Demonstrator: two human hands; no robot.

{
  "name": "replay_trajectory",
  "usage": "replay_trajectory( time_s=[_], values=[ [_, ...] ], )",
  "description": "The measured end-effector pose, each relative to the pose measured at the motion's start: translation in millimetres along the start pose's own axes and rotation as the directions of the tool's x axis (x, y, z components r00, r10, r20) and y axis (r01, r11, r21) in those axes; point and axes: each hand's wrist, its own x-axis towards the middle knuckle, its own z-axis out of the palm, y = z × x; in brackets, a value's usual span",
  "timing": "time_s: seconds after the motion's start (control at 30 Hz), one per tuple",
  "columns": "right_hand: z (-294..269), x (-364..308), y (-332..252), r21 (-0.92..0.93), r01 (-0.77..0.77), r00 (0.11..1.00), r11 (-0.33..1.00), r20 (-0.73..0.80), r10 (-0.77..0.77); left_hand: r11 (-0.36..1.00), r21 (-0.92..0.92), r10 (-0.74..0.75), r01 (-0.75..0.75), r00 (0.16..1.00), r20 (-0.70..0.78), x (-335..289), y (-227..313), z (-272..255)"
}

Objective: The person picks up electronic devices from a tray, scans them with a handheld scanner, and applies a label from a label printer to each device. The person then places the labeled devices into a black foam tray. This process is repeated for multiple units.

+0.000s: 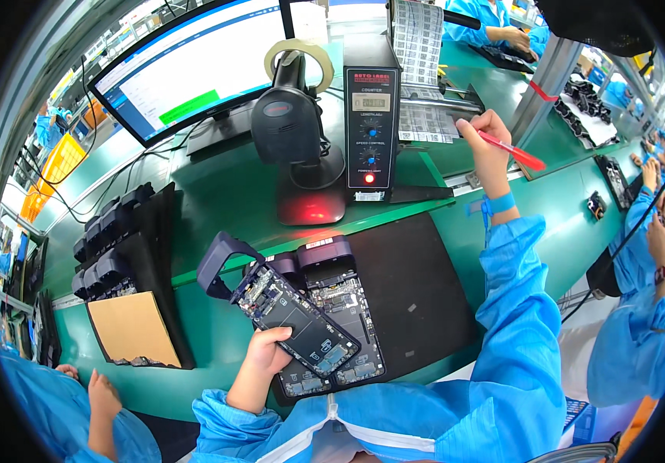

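My left hand [266,353] grips the lower edge of an open handheld device [290,312], its circuit board exposed and a dark frame hinged out at its top. The device is tilted over other opened devices [363,324] lying on a black mat. My right hand [491,150] is raised at the label dispenser [371,123], closed around a slim red tool [521,154] whose exact kind I cannot tell. Its fingertips are at the right edge of the printed label strip [427,122]; whether they pinch a label is too small to see.
A barcode scanner [286,123] on a stand glows red, with a tape roll [318,62] hung on it. Behind stands a monitor [193,62]. To the left, dark housings [104,270] and a cardboard sheet [135,328] lie on a mat. A co-worker's hands [101,397] are at lower left.
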Motion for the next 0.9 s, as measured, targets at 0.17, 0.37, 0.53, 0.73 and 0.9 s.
replay_trajectory(
  time_s=[0.17,0.37,0.53,0.73,0.9],
  values=[
    [1.4,1.0,10.2,-0.074,0.04,0.998,0.996,-0.039,-0.043,0.999,-0.035,-0.015,0.015,1.0,-0.004,0.2,-0.2,-2.0],
    [3.7,0.0,8.9,-0.141,0.039,0.999,0.989,-0.03,-0.044,1.0,-0.016,0.005,-0.006,0.999,-0.035,0.5,-2.7,-3.0],
    [4.1,0.2,9.1,-0.197,0.056,0.998,0.979,0.01,-0.055,0.999,0.044,0.02,-0.02,1.0,-0.002,-0.5,-1.7,0.3],
    [-1.9,-0.7,11.7,-0.236,0.069,0.995,0.969,0.089,-0.05,0.996,0.085,0.027,-0.025,0.999,-0.022,-0.6,-1.2,5.4],
    [-6.4,-27.6,12.5,-0.209,0.148,0.989,0.967,0.043,-0.142,0.998,0.06,0.019,-0.018,1.0,-0.02,-2.6,-0.4,3.5]
  ],
)
